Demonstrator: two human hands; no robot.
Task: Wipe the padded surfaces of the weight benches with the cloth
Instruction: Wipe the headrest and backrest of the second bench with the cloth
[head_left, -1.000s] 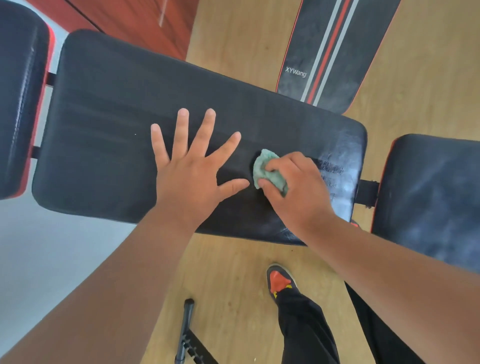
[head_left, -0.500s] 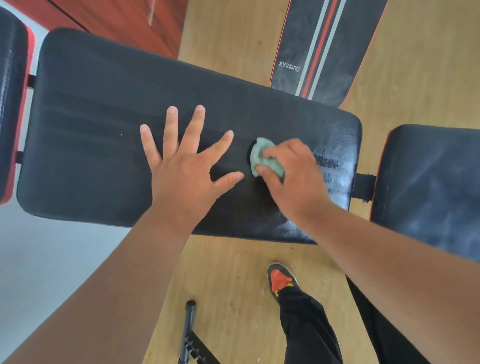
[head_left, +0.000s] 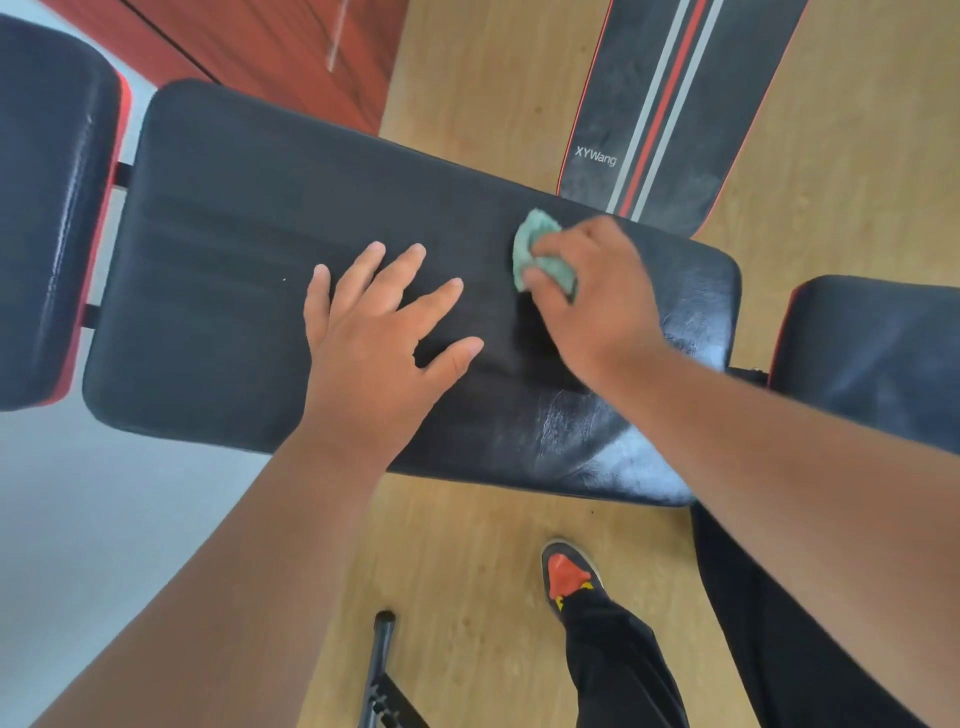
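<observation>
Five fingers of the right hand (head_left: 592, 291) curled round a bunched green cloth (head_left: 540, 252), pinching the wad against the black bench pad (head_left: 218, 312) near its far edge, right of centre. Soft, light and limp by the look of it, so best kept balled in the fist with a fold left proud beneath the fingertips; easy to lose shape if gripped loosely. Underneath, a firm, smooth, slightly glossy padding, likely slick where damp, and unlikely to shift under a wipe. Just left of the cloth, the left hand (head_left: 379, 353) laid flat, fingers straight and spread wide, palm pressed on the pad's middle, holding nothing, seemingly bracing. Outward from there: both forearms reaching in from the near side, the right one angled across the pad's right end, wrist bent down. Further out, a striped pad (head_left: 670, 98) marked XYWang at the far right, dark pads at the left (head_left: 47, 208) and right (head_left: 878, 353) edges, a red-toed shoe (head_left: 566, 571) on the wood floor (head_left: 467, 571).
</observation>
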